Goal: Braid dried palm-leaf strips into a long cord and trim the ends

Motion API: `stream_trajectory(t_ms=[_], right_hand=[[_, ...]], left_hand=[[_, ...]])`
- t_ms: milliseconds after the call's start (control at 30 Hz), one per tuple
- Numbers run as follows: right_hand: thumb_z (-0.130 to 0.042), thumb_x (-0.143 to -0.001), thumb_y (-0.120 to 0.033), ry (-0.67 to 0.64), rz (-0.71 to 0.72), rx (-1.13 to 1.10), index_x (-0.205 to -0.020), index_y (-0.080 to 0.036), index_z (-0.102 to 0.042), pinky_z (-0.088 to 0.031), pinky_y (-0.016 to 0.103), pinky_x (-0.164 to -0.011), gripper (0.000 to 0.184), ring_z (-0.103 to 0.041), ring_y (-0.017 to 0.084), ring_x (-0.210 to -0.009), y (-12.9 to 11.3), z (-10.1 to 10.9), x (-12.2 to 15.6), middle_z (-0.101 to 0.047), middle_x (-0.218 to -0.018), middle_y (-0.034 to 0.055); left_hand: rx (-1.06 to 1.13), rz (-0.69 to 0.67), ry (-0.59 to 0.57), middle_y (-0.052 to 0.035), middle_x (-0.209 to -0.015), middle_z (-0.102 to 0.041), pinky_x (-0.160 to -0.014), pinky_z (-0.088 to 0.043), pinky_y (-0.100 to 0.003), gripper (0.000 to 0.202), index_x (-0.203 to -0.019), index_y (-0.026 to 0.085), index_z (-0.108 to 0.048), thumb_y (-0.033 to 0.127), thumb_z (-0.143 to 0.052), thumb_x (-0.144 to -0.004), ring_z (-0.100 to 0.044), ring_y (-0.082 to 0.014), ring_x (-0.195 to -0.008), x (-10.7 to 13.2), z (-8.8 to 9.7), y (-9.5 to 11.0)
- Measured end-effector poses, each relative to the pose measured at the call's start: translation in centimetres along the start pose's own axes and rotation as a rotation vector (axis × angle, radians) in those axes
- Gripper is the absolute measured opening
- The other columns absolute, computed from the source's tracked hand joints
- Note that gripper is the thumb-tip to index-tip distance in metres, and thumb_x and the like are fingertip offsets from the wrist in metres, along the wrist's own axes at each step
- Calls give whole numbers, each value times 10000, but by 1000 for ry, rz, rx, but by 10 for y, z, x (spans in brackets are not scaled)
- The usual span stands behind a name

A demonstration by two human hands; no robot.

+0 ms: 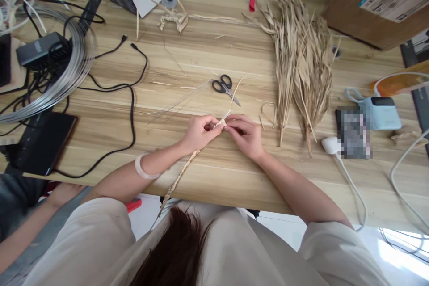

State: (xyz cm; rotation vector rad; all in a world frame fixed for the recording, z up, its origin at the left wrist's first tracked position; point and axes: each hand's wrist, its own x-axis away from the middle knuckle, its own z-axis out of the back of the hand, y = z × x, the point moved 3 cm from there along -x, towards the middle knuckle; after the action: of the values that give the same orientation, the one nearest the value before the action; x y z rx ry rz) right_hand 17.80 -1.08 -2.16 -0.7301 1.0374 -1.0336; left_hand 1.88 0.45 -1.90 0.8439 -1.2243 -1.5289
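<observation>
From my head camera, the only view, here are both hands mid-table: my left hand (198, 135) pinches the pale fibre braid (182, 170) near its end, and my right hand (247, 137) closes thumb and fingers on that same tip. The finished length trails from below my left wrist, over the table's front edge towards my lap. Here's the danger: ease either pinch and the loose strands, I judge, could spring apart; pull too hard and a dry one could snap. That hanging tail could catch on the edge or my clothes and tug the work askew. The scissors (223, 85) lie just beyond my fingers, blades slightly parted and pointing my way, so a careless reach could nick me.

Now the surface: a wood-grain table (221, 178), strewn with fibre scraps. Two bundles of dried leaves (295, 62) fan out to my right, near a cardboard box (355, 13) and a pale blue power bank (384, 114). Over to my left, a coil of wire (78, 49) sits among black cables (133, 116), and down beside me a co-worker's arm (30, 232) shows below the table edge.
</observation>
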Motion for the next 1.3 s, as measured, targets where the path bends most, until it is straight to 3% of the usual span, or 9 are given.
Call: stream_trajectory(t_ms=[100, 267, 467, 733, 900, 1300], right_hand=[[-623, -828, -243, -22, -10, -46, -826, -197, -709, -523, 328, -727, 97, -658, 176, -815, 0, 0, 1, -715, -827, 71], [-629, -820, -281, 9, -106, -31, -822, -190, -704, -453, 279, -572, 118, -582, 131, -624, 2, 1, 3, -688, -741, 48], [-624, -818, -246, 30, -22, 19, -781, -182, -696, -416, 262, -533, 104, -518, 115, -572, -6, 3, 2, -634, -654, 28], [-586, -847, -232, 55, 117, 107, -804, -192, -697, -415, 270, -529, 125, -508, 114, -560, -11, 3, 4, -650, -669, 37], [-589, -845, -212, 70, 160, 106, -829, -195, -707, -392, 257, -490, 120, -504, 106, -541, -10, 3, 5, -663, -686, 42], [-582, -845, -224, 78, 90, 122, -812, -182, -699, -376, 262, -493, 129, -449, 102, -510, -15, 2, 4, -596, -596, 16]], left_hand=[[14, 8, 0, -20, -586, -621, -447, -344, -186, 227, -728, 127, -658, 345, -624, -781, -491, -71, -482, 0, 0, 1], [15, 16, 5, -14, -572, -607, -439, -324, -187, 232, -701, 126, -638, 347, -626, -773, -474, -69, -478, 0, 0, 5], [9, 18, -24, 8, -537, -568, -439, -298, -195, 230, -666, 131, -617, 336, -623, -771, -414, -57, -455, 1, -1, 7], [15, -10, -75, 27, -493, -510, -425, -272, -193, 272, -639, 136, -599, 355, -598, -801, -359, -45, -419, 2, -3, 5], [-37, -45, -50, 3, -528, -564, -436, -285, -197, 243, -664, 136, -619, 334, -591, -801, -399, -56, -446, 4, -3, 8], [-89, -67, 34, -10, -584, -610, -469, -346, -195, 247, -732, 136, -631, 360, -580, -822, -477, -70, -485, 6, -2, 7]])
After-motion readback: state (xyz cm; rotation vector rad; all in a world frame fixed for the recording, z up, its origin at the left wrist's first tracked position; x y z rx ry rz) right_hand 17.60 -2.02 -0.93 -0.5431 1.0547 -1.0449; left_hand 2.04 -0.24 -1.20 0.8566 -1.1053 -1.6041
